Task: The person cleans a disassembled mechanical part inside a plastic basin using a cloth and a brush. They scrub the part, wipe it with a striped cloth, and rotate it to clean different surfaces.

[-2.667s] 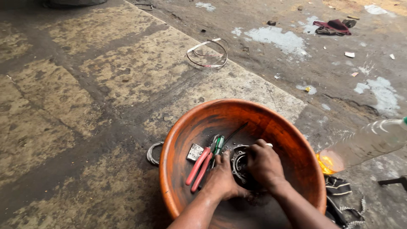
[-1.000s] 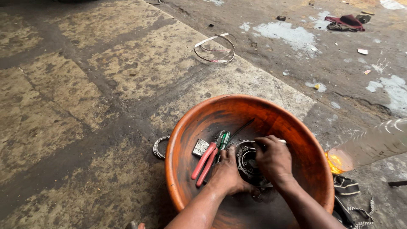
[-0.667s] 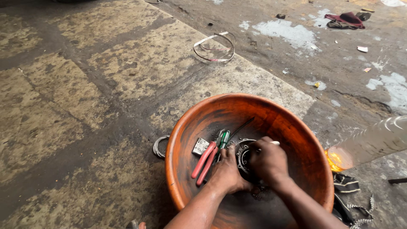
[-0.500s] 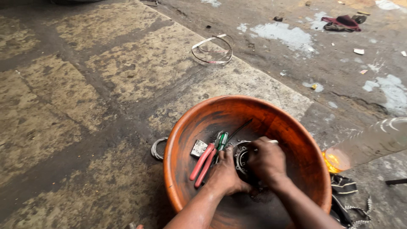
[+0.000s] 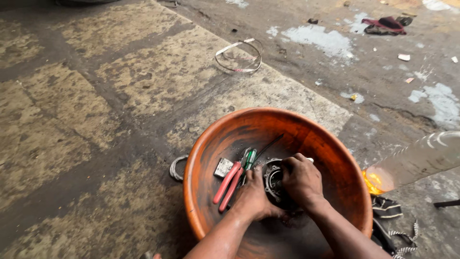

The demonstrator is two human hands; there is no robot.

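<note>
Both forearms are bare to the frame's lower edge, with no sleeve in view. The left hand (image 5: 253, 199) and right hand (image 5: 302, 180) wear no gloves, and no ring, watch or band shows. Dark grime smudges the fingers and knuckles.

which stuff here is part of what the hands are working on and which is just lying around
In use: left hand, right hand, round metal part, orange basin.

Lying about: red-handled pliers, wire hoop, plastic bottle, dark rag.
</note>
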